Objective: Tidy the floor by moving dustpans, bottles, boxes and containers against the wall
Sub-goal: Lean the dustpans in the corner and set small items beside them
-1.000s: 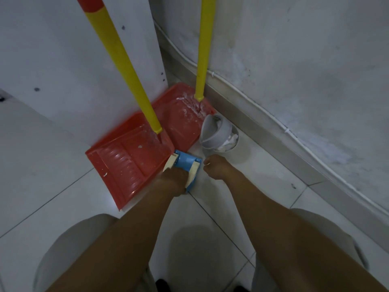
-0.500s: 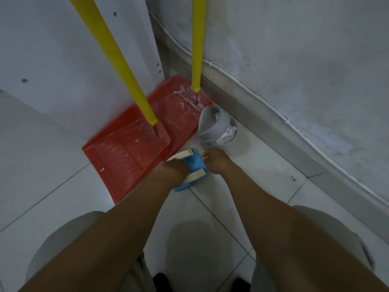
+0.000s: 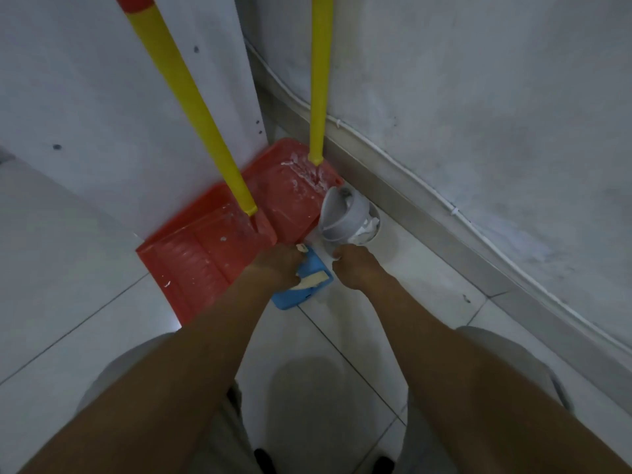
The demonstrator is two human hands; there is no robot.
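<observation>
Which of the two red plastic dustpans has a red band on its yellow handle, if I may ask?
The nearer red plastic dustpan, on the left; the corner dustpan has a plain yellow handle.

A person crouched in a corner, arms reaching low to the floor [image 3: 85, 268].
The left grip [image 3: 277, 265] holds a blue box [image 3: 309, 290] beside the nearer red dustpan [image 3: 201, 258] — a second dustpan [image 3: 290, 196] lies behind it by the wall [image 3: 478, 97]. The right grip [image 3: 354, 268], fingers curled, sits just below a grey container [image 3: 345, 213] — contact unclear.
</observation>
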